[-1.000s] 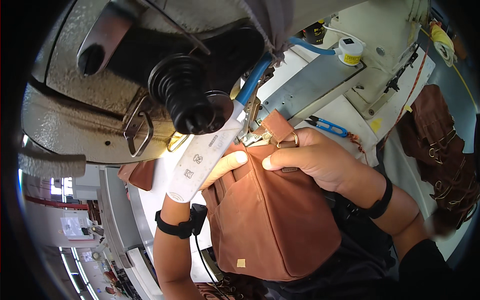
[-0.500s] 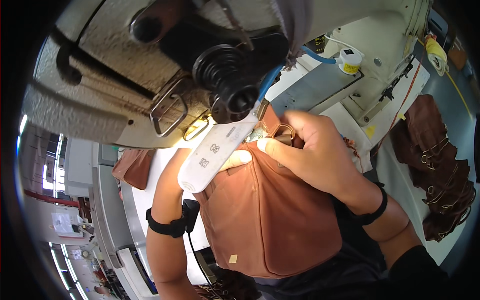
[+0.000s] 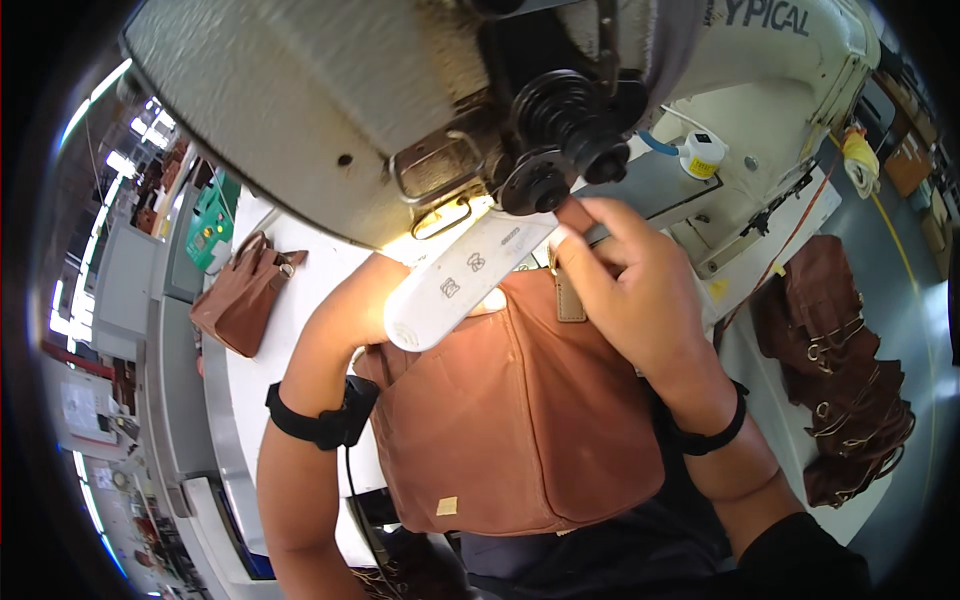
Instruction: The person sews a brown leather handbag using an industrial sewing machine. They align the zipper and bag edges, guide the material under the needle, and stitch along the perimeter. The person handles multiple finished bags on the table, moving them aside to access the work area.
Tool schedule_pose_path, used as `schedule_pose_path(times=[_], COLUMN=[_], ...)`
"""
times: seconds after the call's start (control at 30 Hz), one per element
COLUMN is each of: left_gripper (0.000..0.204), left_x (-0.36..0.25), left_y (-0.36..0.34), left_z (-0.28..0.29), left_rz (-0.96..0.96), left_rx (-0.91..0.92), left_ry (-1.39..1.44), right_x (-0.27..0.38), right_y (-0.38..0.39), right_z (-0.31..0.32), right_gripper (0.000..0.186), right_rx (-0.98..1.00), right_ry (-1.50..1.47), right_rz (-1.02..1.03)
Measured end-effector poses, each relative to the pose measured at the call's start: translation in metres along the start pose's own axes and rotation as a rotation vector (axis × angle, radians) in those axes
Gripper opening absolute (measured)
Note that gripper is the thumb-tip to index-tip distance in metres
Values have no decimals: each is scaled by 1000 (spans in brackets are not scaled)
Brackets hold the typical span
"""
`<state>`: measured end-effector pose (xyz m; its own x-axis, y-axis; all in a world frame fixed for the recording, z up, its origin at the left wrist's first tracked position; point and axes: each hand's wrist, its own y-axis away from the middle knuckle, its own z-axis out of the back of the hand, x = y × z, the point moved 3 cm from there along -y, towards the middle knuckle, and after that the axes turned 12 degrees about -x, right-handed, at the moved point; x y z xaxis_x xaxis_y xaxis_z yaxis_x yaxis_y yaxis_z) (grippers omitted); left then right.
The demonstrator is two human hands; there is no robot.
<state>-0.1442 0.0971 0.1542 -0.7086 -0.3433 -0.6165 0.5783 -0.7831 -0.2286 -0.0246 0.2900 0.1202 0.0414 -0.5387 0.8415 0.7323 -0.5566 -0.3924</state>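
Observation:
A brown bag (image 3: pixel 460 420) rests against my body below the sewing machine head (image 3: pixel 290 120), with a small pale label low on its front. My left hand (image 3: pixel 490 301) grips the bag's top edge; only the thumb shows well, and a white guard (image 3: pixel 450 285) hides the rest. My right hand (image 3: pixel 645 285) is closed, pinching a brown leather strap (image 3: pixel 573 216) between thumb and index finger beside the machine's black round parts (image 3: pixel 570 125). Below that hand hangs a stitched tab (image 3: pixel 570 298). Where the strap meets the needle area is hidden.
Another brown bag (image 3: pixel 250 295) stands on the white table at the left. A pile of dark brown pieces with metal rings (image 3: pixel 825 380) lies at the right. A small white bottle (image 3: pixel 700 153) sits on the machine bed. A green box (image 3: pixel 210 225) stands farther left.
The view has shifted, with the machine head now farther right. My right hand has raised the strap toward the black parts, and its ring no longer shows. The left thumb stays on the bag.

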Motion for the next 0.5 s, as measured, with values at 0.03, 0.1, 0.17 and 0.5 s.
schedule_pose_path(times=[0.03, 0.1, 0.17, 0.5], left_gripper=[67, 67, 68, 74], left_x=[2, 4, 8, 11], left_y=[-1, -1, -2, -6], left_z=[-1, -1, -3, -3], left_rz=[-83, -106, -63, -79], left_rx=[-20, -16, 9, 22], left_ry=[1, 9, 48, 62], right_x=[-4, -2, 2, 15], right_y=[-1, -3, 2, -12], right_z=[2, 11, 20, 5], right_gripper=[27, 24, 27, 41], right_rx=[-79, -230, -140, 711], right_ry=[51, 140, 30, -962], right_rz=[47, 157, 152, -553])
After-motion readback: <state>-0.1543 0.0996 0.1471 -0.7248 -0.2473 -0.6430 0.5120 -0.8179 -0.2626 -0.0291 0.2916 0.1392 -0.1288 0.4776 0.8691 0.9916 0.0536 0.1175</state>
